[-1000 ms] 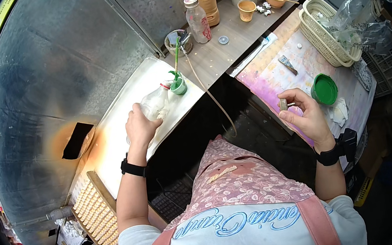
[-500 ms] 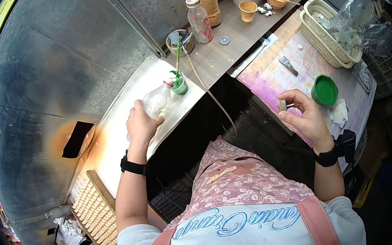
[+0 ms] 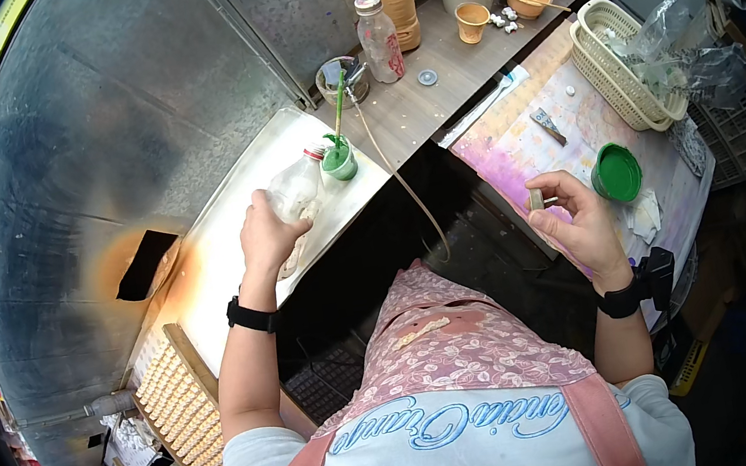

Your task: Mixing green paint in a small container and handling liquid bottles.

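My left hand (image 3: 268, 233) is wrapped round a clear plastic bottle (image 3: 297, 186), tilted over the white board (image 3: 224, 192). The bottle's red-and-white cap points at a small cup of green paint (image 3: 340, 163), which has a green-smeared stick (image 3: 340, 104) standing in it. Whether the cap touches the cup I cannot tell. Over the edge of the stained worktable, my right hand (image 3: 581, 221) pinches a small greyish piece (image 3: 536, 199) with a short pin-like end between thumb and fingers. Beside that hand stands a round tub of green paint (image 3: 617, 172).
A thin hose (image 3: 397, 168) loops down from the shelf, beside a cloudy bottle (image 3: 379, 41) and an orange-tan bottle (image 3: 395, 3). A cream basket (image 3: 622, 69) holds plastic bags. Several rows of small pale pieces (image 3: 179, 413) line a rack at lower left.
The bottle in my left hand has shifted slightly, its cap moving a little left and up beside the green cup. My right hand has hardly moved.
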Action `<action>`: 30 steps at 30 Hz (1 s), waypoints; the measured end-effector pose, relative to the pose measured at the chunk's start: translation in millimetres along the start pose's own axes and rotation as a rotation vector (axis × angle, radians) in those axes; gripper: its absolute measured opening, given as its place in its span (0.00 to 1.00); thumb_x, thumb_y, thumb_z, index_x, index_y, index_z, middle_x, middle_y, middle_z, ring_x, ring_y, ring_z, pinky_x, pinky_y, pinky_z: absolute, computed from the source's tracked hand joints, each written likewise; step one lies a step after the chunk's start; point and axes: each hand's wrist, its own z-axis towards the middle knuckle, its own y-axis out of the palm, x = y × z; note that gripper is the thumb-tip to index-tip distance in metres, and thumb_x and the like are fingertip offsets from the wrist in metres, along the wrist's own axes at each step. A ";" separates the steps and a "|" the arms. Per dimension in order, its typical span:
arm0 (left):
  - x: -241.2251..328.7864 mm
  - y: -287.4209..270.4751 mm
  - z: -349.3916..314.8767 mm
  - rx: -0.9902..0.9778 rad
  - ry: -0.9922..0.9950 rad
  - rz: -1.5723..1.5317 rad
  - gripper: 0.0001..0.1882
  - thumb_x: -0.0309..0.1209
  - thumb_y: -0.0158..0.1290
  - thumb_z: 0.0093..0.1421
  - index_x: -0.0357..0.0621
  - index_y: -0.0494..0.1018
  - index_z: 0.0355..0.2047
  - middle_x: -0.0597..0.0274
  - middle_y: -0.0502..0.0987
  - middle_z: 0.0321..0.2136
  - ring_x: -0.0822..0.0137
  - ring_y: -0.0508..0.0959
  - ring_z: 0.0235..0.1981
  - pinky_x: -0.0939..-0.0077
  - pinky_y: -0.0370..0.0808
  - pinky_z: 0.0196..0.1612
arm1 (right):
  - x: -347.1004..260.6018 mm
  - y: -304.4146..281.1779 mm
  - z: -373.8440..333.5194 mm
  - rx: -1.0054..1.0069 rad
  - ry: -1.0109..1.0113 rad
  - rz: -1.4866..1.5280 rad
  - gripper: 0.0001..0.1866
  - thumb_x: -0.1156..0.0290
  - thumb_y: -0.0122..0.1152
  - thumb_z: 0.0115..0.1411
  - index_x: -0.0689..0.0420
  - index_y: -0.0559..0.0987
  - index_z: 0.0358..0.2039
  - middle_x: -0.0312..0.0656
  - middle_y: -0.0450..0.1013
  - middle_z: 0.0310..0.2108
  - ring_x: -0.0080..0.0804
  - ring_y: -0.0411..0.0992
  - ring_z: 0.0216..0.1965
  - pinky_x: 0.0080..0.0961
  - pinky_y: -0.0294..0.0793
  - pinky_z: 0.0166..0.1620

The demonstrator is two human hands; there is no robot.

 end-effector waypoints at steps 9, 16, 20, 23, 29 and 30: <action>12.2 -8.5 0.1 -0.064 -0.017 -0.311 0.37 0.35 0.68 0.36 0.32 0.61 0.43 0.42 0.74 0.37 0.53 0.75 0.40 0.68 0.71 0.43 | -4.2 17.8 13.7 -0.064 0.041 0.039 0.16 0.67 0.61 0.55 0.62 0.74 0.41 0.35 0.72 0.33 0.22 0.69 0.36 0.20 0.68 0.43; 40.2 -6.5 -18.3 -0.056 0.158 -0.626 0.37 0.32 0.68 0.37 0.34 0.60 0.44 0.48 0.74 0.37 0.58 0.75 0.40 0.70 0.70 0.44 | -30.9 42.8 51.8 -0.106 -0.207 -0.055 0.18 0.69 0.62 0.53 0.62 0.74 0.43 0.38 0.72 0.34 0.24 0.70 0.37 0.21 0.69 0.41; 67.3 7.0 -40.0 -0.168 0.276 -0.936 0.39 0.29 0.68 0.36 0.36 0.58 0.48 0.51 0.70 0.42 0.61 0.71 0.45 0.70 0.67 0.49 | -61.9 52.4 73.9 -0.110 -0.325 -0.229 0.18 0.66 0.63 0.52 0.63 0.74 0.39 0.43 0.73 0.33 0.29 0.73 0.31 0.24 0.71 0.37; 81.8 17.4 -54.2 -0.260 0.310 -1.053 0.39 0.30 0.68 0.37 0.37 0.59 0.48 0.53 0.70 0.42 0.63 0.71 0.46 0.70 0.67 0.50 | -83.9 55.3 82.6 -0.206 -0.277 -0.379 0.18 0.68 0.65 0.50 0.64 0.75 0.39 0.39 0.72 0.32 0.25 0.70 0.34 0.21 0.68 0.41; 98.0 16.8 -60.6 -0.452 0.403 -1.002 0.40 0.31 0.69 0.34 0.39 0.61 0.47 0.57 0.71 0.40 0.65 0.72 0.44 0.72 0.68 0.48 | -102.2 38.9 77.0 -0.417 -0.414 -0.718 0.15 0.68 0.65 0.46 0.61 0.76 0.34 0.44 0.71 0.29 0.39 0.71 0.30 0.30 0.70 0.35; 97.2 17.3 -58.5 -0.476 0.432 -1.007 0.39 0.31 0.69 0.34 0.40 0.62 0.47 0.58 0.71 0.40 0.65 0.72 0.44 0.73 0.68 0.48 | -112.4 37.8 75.1 -0.485 -0.428 -0.789 0.16 0.70 0.65 0.45 0.61 0.76 0.35 0.43 0.71 0.30 0.39 0.71 0.32 0.29 0.70 0.36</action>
